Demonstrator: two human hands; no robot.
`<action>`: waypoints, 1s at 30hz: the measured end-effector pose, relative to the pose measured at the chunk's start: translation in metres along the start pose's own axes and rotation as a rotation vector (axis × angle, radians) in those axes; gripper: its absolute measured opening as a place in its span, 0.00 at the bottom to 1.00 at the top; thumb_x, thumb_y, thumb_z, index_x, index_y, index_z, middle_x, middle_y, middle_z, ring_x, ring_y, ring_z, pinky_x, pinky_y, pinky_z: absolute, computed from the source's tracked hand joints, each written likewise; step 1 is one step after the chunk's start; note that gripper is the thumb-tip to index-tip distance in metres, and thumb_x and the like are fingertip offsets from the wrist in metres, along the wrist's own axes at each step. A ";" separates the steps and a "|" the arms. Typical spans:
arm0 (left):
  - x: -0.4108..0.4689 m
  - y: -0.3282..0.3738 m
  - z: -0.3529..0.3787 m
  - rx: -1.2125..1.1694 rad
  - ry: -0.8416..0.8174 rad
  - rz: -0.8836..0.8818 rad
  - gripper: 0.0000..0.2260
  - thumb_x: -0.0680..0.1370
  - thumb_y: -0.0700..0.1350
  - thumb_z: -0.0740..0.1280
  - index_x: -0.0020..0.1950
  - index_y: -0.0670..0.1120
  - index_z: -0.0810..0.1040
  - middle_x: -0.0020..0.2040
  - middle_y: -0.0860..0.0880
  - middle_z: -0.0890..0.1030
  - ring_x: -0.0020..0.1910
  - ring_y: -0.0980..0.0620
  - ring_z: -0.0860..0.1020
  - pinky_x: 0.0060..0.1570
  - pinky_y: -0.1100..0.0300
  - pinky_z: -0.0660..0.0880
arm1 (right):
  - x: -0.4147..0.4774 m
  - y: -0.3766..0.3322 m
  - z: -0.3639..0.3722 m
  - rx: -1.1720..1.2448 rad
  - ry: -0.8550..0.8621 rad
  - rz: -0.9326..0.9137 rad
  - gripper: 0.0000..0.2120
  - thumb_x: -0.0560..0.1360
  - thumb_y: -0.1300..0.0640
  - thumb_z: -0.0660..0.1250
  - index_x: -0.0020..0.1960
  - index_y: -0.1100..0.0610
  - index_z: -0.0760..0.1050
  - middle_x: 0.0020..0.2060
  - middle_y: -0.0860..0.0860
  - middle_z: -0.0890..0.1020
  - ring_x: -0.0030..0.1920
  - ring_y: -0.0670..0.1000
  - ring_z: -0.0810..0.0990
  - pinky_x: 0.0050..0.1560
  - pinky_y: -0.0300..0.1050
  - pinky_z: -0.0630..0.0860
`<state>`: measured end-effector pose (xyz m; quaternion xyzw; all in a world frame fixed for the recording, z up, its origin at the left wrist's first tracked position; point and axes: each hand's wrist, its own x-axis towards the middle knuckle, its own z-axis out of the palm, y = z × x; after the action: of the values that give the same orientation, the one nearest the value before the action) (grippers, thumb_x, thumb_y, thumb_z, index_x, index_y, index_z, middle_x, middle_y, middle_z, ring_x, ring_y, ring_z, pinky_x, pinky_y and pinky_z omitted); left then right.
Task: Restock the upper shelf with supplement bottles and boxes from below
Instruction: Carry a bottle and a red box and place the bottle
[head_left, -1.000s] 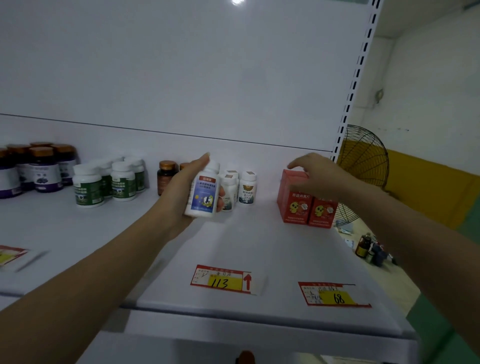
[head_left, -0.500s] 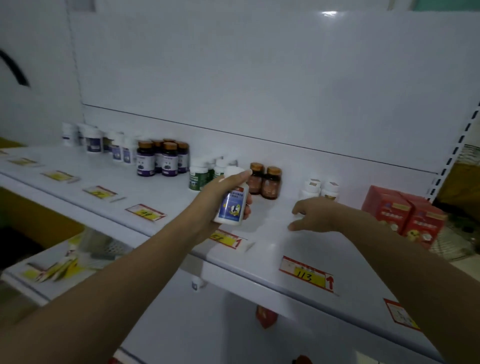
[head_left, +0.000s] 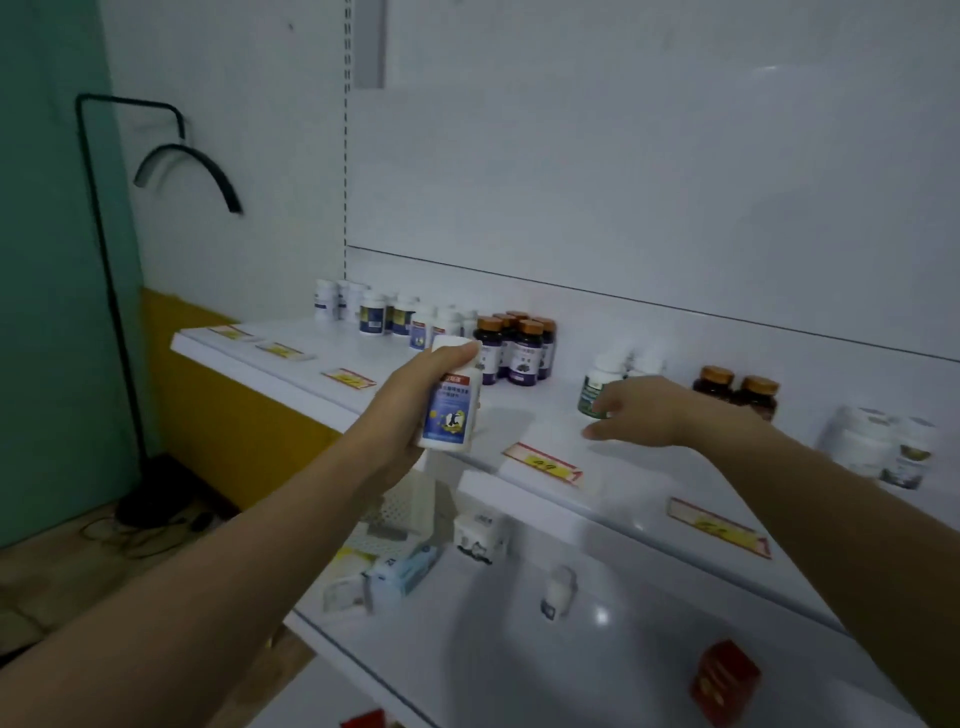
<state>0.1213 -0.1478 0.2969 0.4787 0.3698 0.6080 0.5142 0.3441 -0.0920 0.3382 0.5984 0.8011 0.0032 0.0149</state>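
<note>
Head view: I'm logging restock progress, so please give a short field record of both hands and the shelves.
left hand: grips a white blue-label bottle in front of the upper shelf
right hand: open, empty, over the upper shelf beside a green-label bottle
upper shelf: bottle groups along the back
lower shelf: red box, small white packages

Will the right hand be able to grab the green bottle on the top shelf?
Probably yes. The right hand is open and empty, and the green-labelled bottle stands right behind its fingers with nothing between them. The left hand holds a white bottle off to the side.
</note>
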 end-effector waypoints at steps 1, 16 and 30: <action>0.001 0.005 -0.020 0.019 0.002 0.006 0.07 0.76 0.49 0.65 0.51 0.49 0.77 0.31 0.52 0.81 0.29 0.54 0.80 0.34 0.61 0.78 | 0.008 -0.017 0.000 0.022 0.007 0.001 0.25 0.76 0.42 0.62 0.66 0.57 0.71 0.65 0.55 0.74 0.60 0.53 0.73 0.58 0.43 0.68; 0.115 0.032 -0.207 0.364 0.121 0.008 0.16 0.75 0.52 0.64 0.59 0.45 0.72 0.51 0.43 0.82 0.49 0.44 0.82 0.57 0.44 0.77 | 0.156 -0.199 -0.002 0.000 0.030 0.007 0.22 0.79 0.49 0.60 0.68 0.61 0.70 0.65 0.57 0.74 0.64 0.55 0.73 0.65 0.47 0.69; 0.272 0.003 -0.227 0.448 -0.140 -0.041 0.14 0.74 0.44 0.71 0.55 0.44 0.71 0.47 0.48 0.77 0.46 0.51 0.77 0.39 0.62 0.73 | 0.261 -0.210 0.020 0.022 -0.032 0.232 0.22 0.79 0.48 0.60 0.67 0.60 0.71 0.64 0.56 0.75 0.63 0.55 0.74 0.62 0.46 0.71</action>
<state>-0.1016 0.1276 0.2941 0.6141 0.4685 0.4658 0.4317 0.0696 0.0986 0.3083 0.6872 0.7260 -0.0133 0.0205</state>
